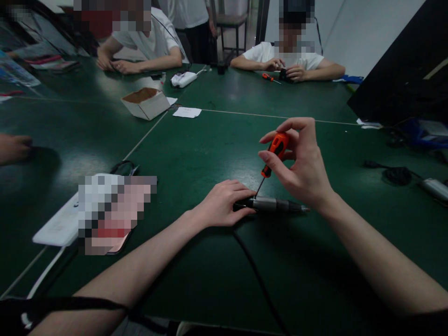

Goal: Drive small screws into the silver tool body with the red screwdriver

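On the green table lies a slim grey-and-black cylindrical handpiece [268, 204], its narrow tip pointing right. My left hand [226, 203] is closed around its black rear end and steadies it against the tabletop. A small screwdriver [279, 143] with an orange-and-black handle is held in the fingers of my right hand [303, 168]. It leans over the handpiece, and its thin shaft reaches down to the handpiece body close to my left fingertips. Exactly where the screwdriver tip sits is too small to tell. A black cable [257, 270] runs from below my left hand toward the table's near edge.
To the left lie a white power strip [56, 224] and a pink phone-like object [122, 242], partly blurred. An open cardboard box [149, 106] and white paper [187, 112] sit farther back. A corded device [436, 189] lies right. Co-workers sit across the table; another person's hand [14, 148] shows left.
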Demonstrator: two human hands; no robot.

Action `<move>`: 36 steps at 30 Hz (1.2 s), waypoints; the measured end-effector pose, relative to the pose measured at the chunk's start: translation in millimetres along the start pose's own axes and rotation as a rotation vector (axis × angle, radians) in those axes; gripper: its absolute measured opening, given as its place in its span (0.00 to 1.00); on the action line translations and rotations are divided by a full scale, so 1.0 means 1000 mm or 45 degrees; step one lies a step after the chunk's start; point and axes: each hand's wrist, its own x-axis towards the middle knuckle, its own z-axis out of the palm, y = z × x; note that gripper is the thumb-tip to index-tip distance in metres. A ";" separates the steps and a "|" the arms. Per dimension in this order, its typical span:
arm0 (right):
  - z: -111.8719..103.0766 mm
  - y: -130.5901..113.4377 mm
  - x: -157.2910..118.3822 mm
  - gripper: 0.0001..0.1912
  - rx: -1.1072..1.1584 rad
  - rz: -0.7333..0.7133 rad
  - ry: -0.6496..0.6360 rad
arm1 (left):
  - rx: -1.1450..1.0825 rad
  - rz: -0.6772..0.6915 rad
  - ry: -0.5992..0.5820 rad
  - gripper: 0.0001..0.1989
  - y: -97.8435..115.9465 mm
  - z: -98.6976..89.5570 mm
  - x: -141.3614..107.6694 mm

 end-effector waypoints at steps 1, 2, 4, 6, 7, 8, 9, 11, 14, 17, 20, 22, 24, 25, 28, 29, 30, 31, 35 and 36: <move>-0.001 -0.001 0.000 0.17 -0.036 -0.014 -0.016 | -0.005 0.000 -0.001 0.17 0.000 0.000 0.000; -0.002 -0.001 0.001 0.16 -0.078 -0.030 -0.035 | -0.011 0.001 -0.004 0.17 0.000 0.000 0.000; -0.004 -0.002 0.001 0.17 -0.137 -0.065 -0.072 | -0.022 0.007 -0.010 0.16 -0.001 0.001 0.000; -0.004 -0.001 0.001 0.18 -0.130 -0.071 -0.093 | -0.025 0.013 -0.010 0.16 -0.001 0.001 -0.001; -0.003 -0.001 0.001 0.18 -0.102 -0.063 -0.087 | -0.020 0.013 -0.009 0.16 -0.001 0.000 -0.001; -0.003 0.000 0.001 0.18 -0.066 -0.051 -0.068 | -0.014 0.010 -0.007 0.16 -0.001 0.000 -0.001; -0.002 0.000 0.001 0.19 -0.030 -0.037 -0.035 | -0.007 0.006 -0.005 0.16 0.000 0.000 -0.001; 0.000 0.001 0.001 0.22 0.029 -0.011 0.032 | 0.004 0.000 -0.002 0.17 0.000 0.000 -0.001; 0.002 0.001 0.000 0.21 0.046 0.030 0.068 | 0.000 -0.002 -0.006 0.17 0.000 0.000 -0.001; 0.002 0.000 0.000 0.20 0.052 0.046 0.027 | -0.005 -0.002 -0.015 0.17 0.001 -0.001 -0.001; 0.000 -0.002 0.000 0.18 0.023 0.011 -0.027 | -0.006 -0.003 -0.009 0.16 0.000 0.000 0.000; -0.001 -0.002 0.000 0.17 -0.038 -0.017 -0.074 | -0.017 -0.003 -0.019 0.16 0.000 0.000 0.000; -0.002 -0.002 0.000 0.18 -0.079 -0.031 -0.119 | -0.028 -0.001 -0.030 0.16 0.000 0.000 0.000; -0.002 -0.001 0.000 0.18 -0.082 -0.025 -0.130 | -0.029 -0.002 -0.032 0.17 0.000 0.000 0.000; -0.001 0.000 0.000 0.17 -0.031 0.003 -0.080 | -0.013 -0.006 -0.019 0.17 0.000 0.000 0.000; 0.000 0.001 0.000 0.18 -0.014 0.004 -0.041 | -0.007 -0.008 -0.015 0.17 0.000 0.000 -0.001; 0.000 0.001 0.000 0.20 -0.001 0.002 0.000 | -0.002 -0.009 -0.012 0.17 0.000 0.000 -0.001; 0.001 0.002 0.000 0.21 0.008 0.002 0.035 | 0.000 -0.009 -0.012 0.17 0.000 0.000 -0.001; 0.003 0.001 -0.001 0.21 0.041 0.049 0.064 | -0.002 -0.008 -0.018 0.17 0.000 0.000 -0.001; 0.003 0.001 -0.001 0.20 0.044 0.053 0.050 | -0.002 -0.007 -0.016 0.18 0.000 0.000 -0.001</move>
